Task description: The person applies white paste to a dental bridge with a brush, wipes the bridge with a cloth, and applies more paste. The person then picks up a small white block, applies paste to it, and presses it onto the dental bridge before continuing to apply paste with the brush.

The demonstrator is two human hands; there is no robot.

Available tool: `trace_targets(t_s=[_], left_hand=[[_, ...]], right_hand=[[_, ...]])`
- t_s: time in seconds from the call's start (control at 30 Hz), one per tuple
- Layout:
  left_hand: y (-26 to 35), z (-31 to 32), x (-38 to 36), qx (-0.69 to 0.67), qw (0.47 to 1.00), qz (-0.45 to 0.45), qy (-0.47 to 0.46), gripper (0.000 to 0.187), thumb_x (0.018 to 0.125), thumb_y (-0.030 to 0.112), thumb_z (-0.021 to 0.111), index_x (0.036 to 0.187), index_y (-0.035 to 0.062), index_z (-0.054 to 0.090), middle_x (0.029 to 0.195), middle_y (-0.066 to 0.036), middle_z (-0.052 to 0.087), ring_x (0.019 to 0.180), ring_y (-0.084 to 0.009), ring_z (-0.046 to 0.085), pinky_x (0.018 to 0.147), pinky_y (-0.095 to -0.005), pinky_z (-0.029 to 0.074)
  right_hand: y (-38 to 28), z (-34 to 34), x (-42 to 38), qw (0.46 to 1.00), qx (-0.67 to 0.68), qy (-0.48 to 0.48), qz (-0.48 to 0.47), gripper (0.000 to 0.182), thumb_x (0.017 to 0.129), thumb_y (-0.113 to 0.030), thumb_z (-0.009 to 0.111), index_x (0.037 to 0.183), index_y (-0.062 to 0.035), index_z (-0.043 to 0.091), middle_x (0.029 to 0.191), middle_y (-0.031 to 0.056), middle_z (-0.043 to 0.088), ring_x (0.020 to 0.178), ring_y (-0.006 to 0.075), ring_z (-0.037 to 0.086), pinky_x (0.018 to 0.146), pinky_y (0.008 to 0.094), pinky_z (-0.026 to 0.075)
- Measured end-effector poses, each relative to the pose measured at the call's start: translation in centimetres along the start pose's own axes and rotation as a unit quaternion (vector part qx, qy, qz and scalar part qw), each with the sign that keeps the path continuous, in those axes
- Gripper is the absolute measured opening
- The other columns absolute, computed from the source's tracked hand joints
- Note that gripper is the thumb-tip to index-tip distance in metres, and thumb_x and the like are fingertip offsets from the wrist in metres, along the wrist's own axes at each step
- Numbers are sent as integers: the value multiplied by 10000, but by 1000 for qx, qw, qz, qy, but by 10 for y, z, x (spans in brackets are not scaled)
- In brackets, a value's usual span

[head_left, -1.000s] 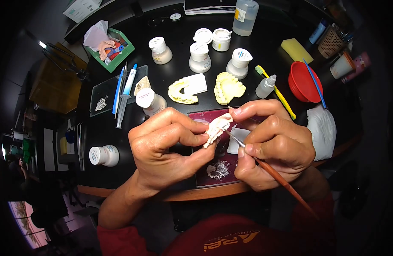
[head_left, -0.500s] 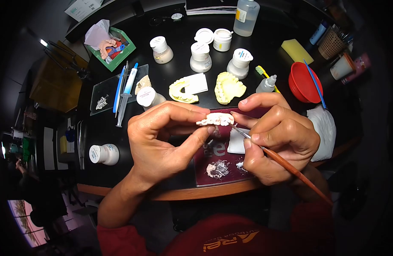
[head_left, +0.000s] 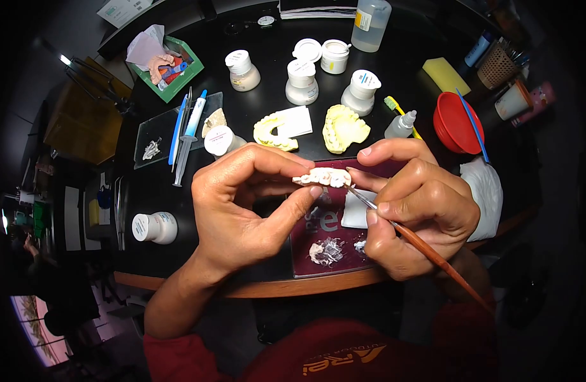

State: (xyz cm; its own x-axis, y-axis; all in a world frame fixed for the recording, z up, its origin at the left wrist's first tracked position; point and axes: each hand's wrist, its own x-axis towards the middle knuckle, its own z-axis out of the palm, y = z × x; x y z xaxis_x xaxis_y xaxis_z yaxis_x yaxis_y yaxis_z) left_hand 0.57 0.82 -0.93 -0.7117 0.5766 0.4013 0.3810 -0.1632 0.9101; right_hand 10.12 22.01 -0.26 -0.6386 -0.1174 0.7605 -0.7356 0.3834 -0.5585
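Between the thumb and fingers of my left hand (head_left: 245, 204) is a small whitish dental model (head_left: 328, 177) with a row of teeth, held above the table. My right hand (head_left: 427, 207) grips a fine brush (head_left: 427, 248) with a reddish-brown wooden handle like a pen. Its thin tip meets the right end of the model's teeth. Below them lies a dark red mat (head_left: 306, 258) bearing smeared white paste (head_left: 327, 252). A folded white tissue (head_left: 358, 211) shows on the mat, partly behind my right hand.
Two yellow plaster dental models (head_left: 344, 129) (head_left: 267, 132) stand behind my hands. Several white-capped jars (head_left: 302, 89) are spread around. A red bowl (head_left: 449, 124) and white paper towel (head_left: 483, 200) are at right. Left are a syringe (head_left: 194, 121) and a green box (head_left: 194, 69).
The view has shifted very slightly. Both hands keep nearly the same pose, with the brush tip still at the right end of the dental model.
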Motion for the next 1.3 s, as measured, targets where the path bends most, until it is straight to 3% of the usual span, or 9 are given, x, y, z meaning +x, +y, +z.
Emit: trace_targets(t_s=[0.23,0.53,0.63,0.77,1.07,1.17,1.3], left_hand=[[1,-4,0,71,996,54,-14,241,710,-115,832,812,-12,638,901,-173,717,834,-174,707,750,-286,561],[1,-6,1,84,994,70,-29,233,732,-109,826,831,-13,638,899,-166,716,835,-161,717,735,-267,580],[7,3,-2,-69,995,-67,16,226,783,-109,798,906,-31,625,918,-163,715,854,-157,732,741,-254,602],[7,-4,0,-158,974,-164,0,182,844,-80,779,940,-64,625,887,-152,735,807,-146,746,662,-209,587],[1,-8,1,-239,939,-245,-25,182,870,-61,777,953,-57,615,875,-190,747,808,-158,749,694,-226,592],[5,-8,1,-224,937,-266,-32,171,861,-58,751,933,-15,603,946,-212,744,833,-215,760,778,-327,629],[2,-6,-1,-254,930,-263,-31,173,859,-78,741,908,4,597,958,-216,746,858,-222,763,797,-327,628]], right_hand=[[-3,2,1,1000,9,1,14,258,704,147,646,918,7,605,807,107,624,1100,372,649,879,469,650],[-3,1,1,1000,19,-8,20,265,710,161,632,915,-1,595,820,111,624,1128,367,637,899,489,642],[-3,1,0,997,56,8,44,280,735,172,606,948,-9,592,839,108,609,1172,366,611,915,502,635],[-5,0,-3,992,96,18,82,297,771,181,576,987,-21,593,858,105,588,1216,367,580,928,519,629],[-2,2,0,1000,15,12,23,281,756,178,616,976,3,613,844,118,613,1160,370,611,884,470,653],[-2,2,3,1000,-16,7,1,290,746,173,638,986,10,625,831,123,629,1120,366,628,867,444,661],[-1,2,4,999,-30,10,-15,291,734,164,659,983,15,631,819,125,634,1100,367,636,860,431,662]])
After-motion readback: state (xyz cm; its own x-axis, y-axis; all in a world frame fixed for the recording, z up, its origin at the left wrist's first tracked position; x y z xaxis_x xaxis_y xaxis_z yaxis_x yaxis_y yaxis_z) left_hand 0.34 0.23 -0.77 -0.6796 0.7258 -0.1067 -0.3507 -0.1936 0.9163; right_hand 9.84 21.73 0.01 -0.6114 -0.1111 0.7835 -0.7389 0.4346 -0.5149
